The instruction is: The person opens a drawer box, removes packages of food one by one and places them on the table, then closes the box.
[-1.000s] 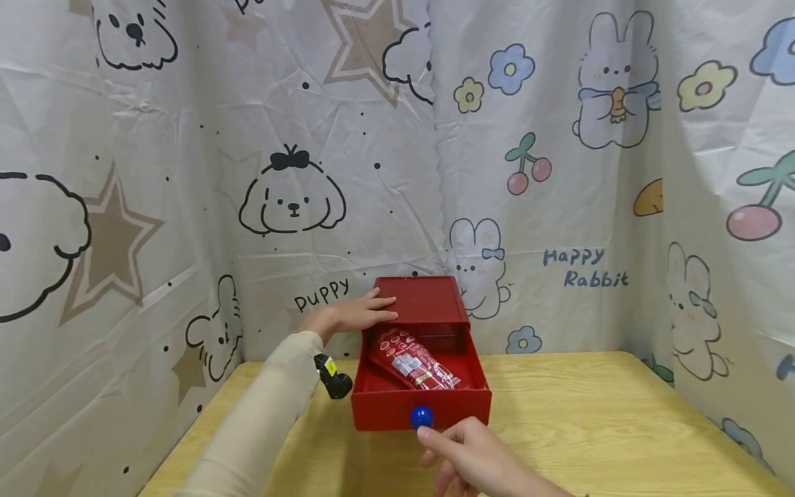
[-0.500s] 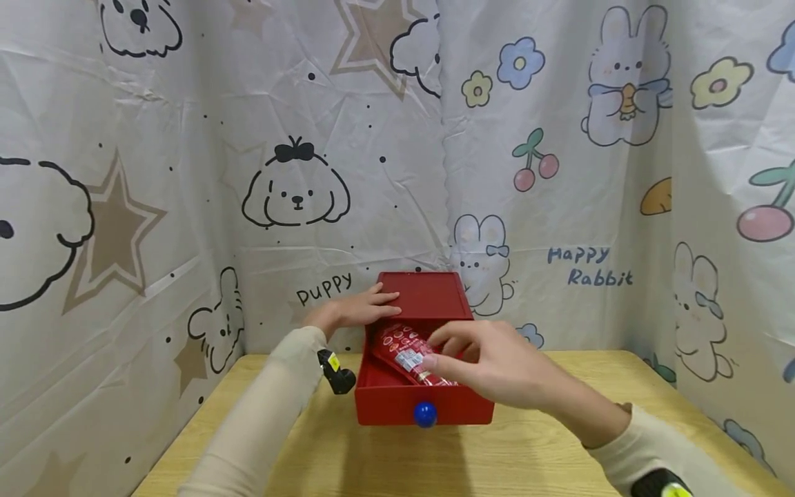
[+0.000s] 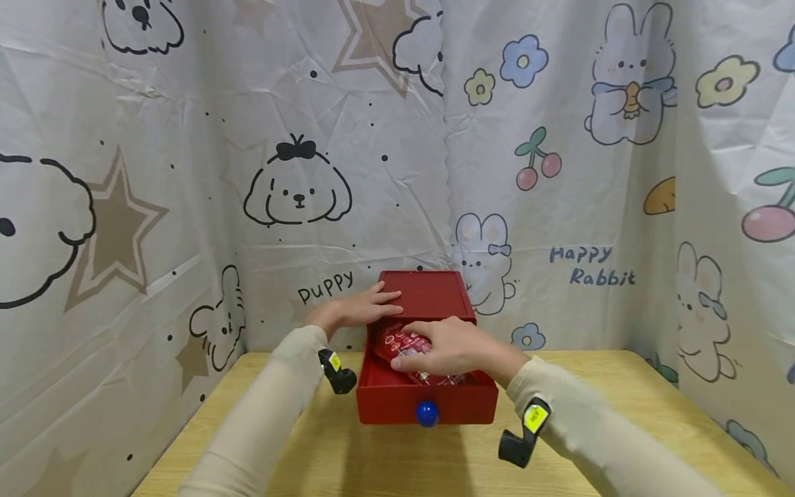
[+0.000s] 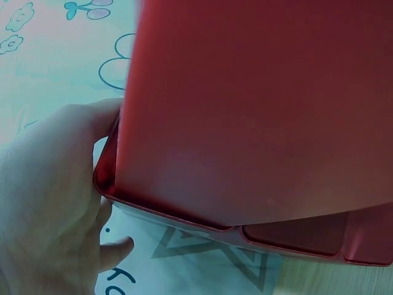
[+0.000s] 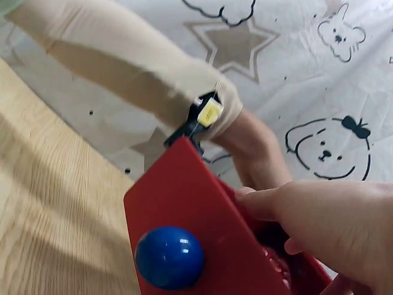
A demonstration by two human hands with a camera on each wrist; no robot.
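Observation:
A red box [image 3: 431, 293] stands on the table with its drawer [image 3: 388, 407] pulled out. In the drawer lies a shiny red printed packet [image 3: 388, 337], partly hidden by my right hand. My left hand [image 3: 354, 308] rests on the box's left top edge, fingers lying straight; in the left wrist view the thumb touches the box's edge. My right hand [image 3: 450, 348] is over the packet, thumb and fingers spread well apart. In the right wrist view its thumb is above the drawer, while the other fingertips are mostly hidden. A round blue knob [image 3: 426, 414] sits on the drawer front.
The box is on a light wooden table [image 3: 559, 386]. A printed curtain [image 3: 397, 179] with puppies, rabbits and flowers hangs behind and at both sides. Each wrist wears a black camera, one at the left [image 3: 338, 373] and one at the right [image 3: 524, 435].
My right hand has left the area by the blue knob, risen over the drawer front and come down over the packet. My left hand stays on the box.

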